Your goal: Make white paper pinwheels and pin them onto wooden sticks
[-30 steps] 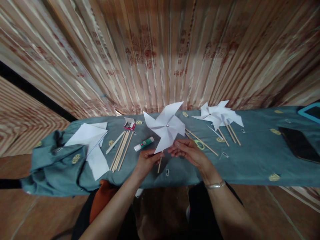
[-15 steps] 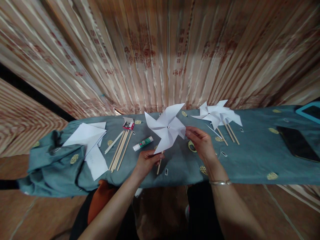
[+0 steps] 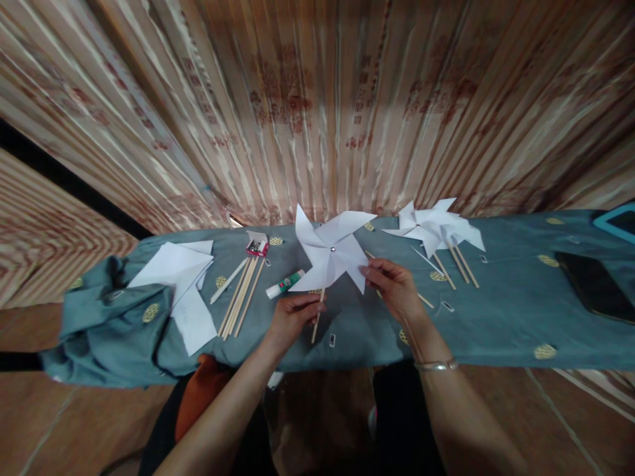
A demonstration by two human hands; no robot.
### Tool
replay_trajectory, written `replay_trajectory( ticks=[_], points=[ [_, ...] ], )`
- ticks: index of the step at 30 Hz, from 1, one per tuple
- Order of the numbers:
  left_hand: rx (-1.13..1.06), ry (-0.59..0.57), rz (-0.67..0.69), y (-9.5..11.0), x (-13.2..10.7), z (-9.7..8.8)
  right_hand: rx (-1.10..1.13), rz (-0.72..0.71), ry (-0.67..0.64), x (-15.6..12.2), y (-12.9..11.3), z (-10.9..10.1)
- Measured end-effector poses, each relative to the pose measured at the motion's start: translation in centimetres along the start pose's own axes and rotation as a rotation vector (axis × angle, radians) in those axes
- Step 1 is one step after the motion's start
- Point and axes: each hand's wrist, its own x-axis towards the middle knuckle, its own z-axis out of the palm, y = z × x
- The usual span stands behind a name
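Note:
A white paper pinwheel (image 3: 330, 261) with a shiny pin at its centre faces me above the middle of the cloth. My left hand (image 3: 292, 320) is closed round its wooden stick, just below the blades. Thumb and fingers of my right hand (image 3: 391, 287) pinch the tip of the right-hand blade. Behind the right hand, a thin wooden stick (image 3: 425, 301) shows in part. Partly covered by a blade, a green and white glue stick (image 3: 282, 284) lies to the left.
Left on the green cloth (image 3: 347, 350) are wooden sticks (image 3: 243, 297), a white pen-like rod (image 3: 228, 281), a red box of pins (image 3: 257, 247) and cut white papers (image 3: 171, 271). Right are more pinwheels (image 3: 439, 225), a dark phone (image 3: 592, 281) and a blue-edged device (image 3: 618, 221). A curtain (image 3: 307, 99) hangs behind.
The pinwheel's blades have turned about the pin, and the right-hand blade tip is lower. My right hand has moved slightly left and down. The left hand keeps its hold on the stick.

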Motion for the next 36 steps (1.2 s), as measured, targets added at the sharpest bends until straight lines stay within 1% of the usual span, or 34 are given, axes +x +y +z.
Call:
replay_trajectory(
  ticks=[4,8,16,24,28,32,36],
  points=[
    [-0.006,0.015,-0.013,-0.1,0.1,-0.1,0.016,0.068,-0.034,-0.3,-0.2,0.2],
    [0.004,0.027,-0.015,-0.2,0.2,-0.3,0.015,0.1,-0.079,-0.4,-0.2,0.2],
    [0.018,0.012,0.01,-0.6,0.3,-0.5,0.006,0.146,-0.213,-1.0,0.0,0.7],
    [-0.001,0.007,0.004,-0.2,0.2,-0.2,-0.002,0.23,-0.345,-1.5,0.5,1.8],
    [-0.004,0.011,-0.002,-0.2,0.2,-0.1,0.008,0.248,-0.361,-1.6,0.4,1.9],
    [-0.007,0.016,-0.014,-0.1,0.2,-0.2,0.025,0.252,-0.346,-1.6,0.2,1.6],
    [-0.021,0.024,-0.032,0.1,0.0,-0.1,0.066,0.291,-0.347,-1.6,-0.3,1.3]
  ],
)
